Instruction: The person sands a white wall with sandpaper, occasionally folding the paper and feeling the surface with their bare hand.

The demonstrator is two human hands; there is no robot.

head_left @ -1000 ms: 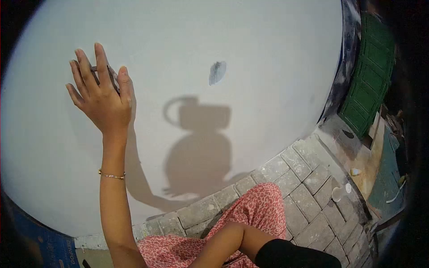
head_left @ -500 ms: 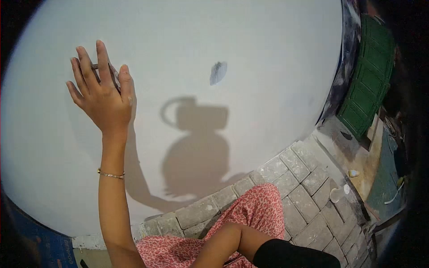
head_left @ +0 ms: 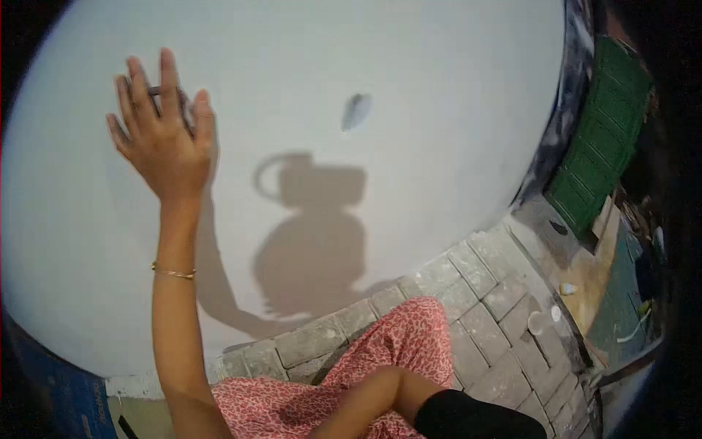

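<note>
My left hand (head_left: 172, 146) is raised against the pale wall (head_left: 453, 146), with its back toward me and its fingers spread. A thin dark edge of something shows behind the fingers and beside the thumb; what it belongs to is hidden. A thin bracelet (head_left: 174, 274) circles this wrist. To the right of the hand, a small grey mark (head_left: 356, 111) is on the wall. My right arm is bent low in the view over pink patterned clothing (head_left: 417, 329), a black sleeve (head_left: 475, 415) on it; its hand is out of the frame.
Grey paving blocks (head_left: 475, 314) run along the foot of the wall. A green ribbed panel (head_left: 603, 132) leans at the right. A small pale cup (head_left: 540, 322) lies on the paving. Something blue (head_left: 58, 395) is at the lower left.
My left hand has slid a little upward over the wall, and the dark edge behind its fingers has moved with it. The camera view has shifted slightly.
</note>
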